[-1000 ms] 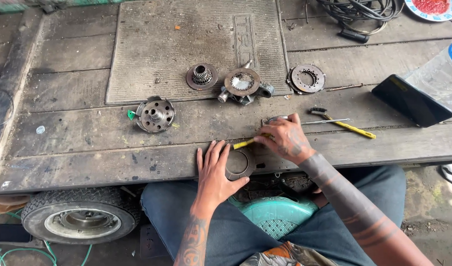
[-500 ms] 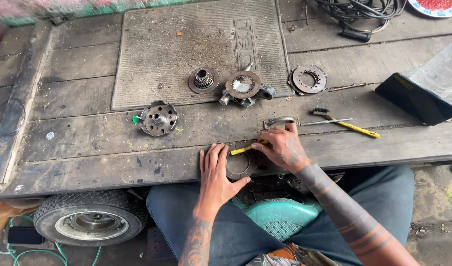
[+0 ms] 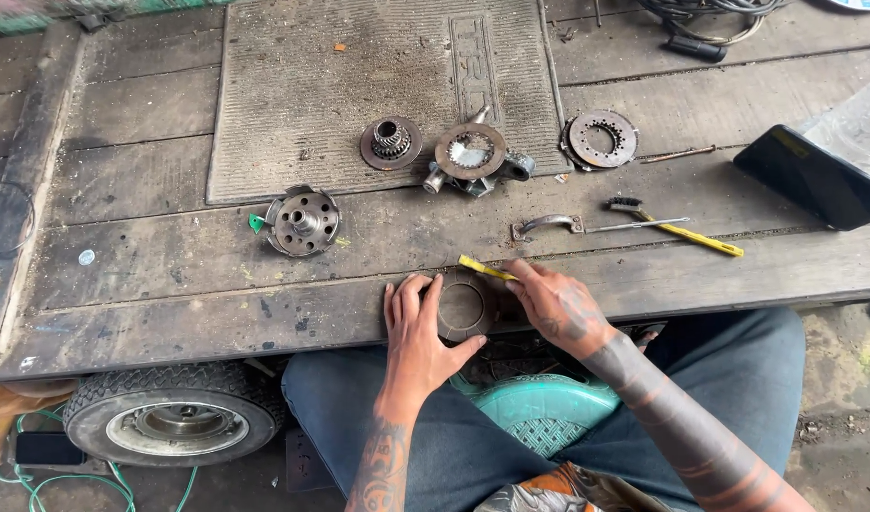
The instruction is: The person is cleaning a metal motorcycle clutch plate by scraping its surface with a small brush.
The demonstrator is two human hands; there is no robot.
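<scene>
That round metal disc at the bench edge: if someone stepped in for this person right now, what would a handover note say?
Left hand: flat on the plank, fingers steadying the round metal disc.
Right hand: holds a yellow-handled tool at the disc's upper edge.
Already apart on the wooden bench: drilled hub, small gear on a plate, spider-gear assembly, toothed ring plate.
Left: the disc is in work; nothing reassembled.

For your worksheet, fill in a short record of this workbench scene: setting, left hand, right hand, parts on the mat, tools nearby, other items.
Setting: worn wooden bench with a grey rubber mat
Left hand: flat on a round metal disc at the bench edge
Right hand: grips a yellow-handled tool against the disc
Parts on the mat: gear hub, plate assembly
Bench parts: holed flange, toothed ring
Tools nearby: wire brush
Other items: dark phone, small wheel
</scene>
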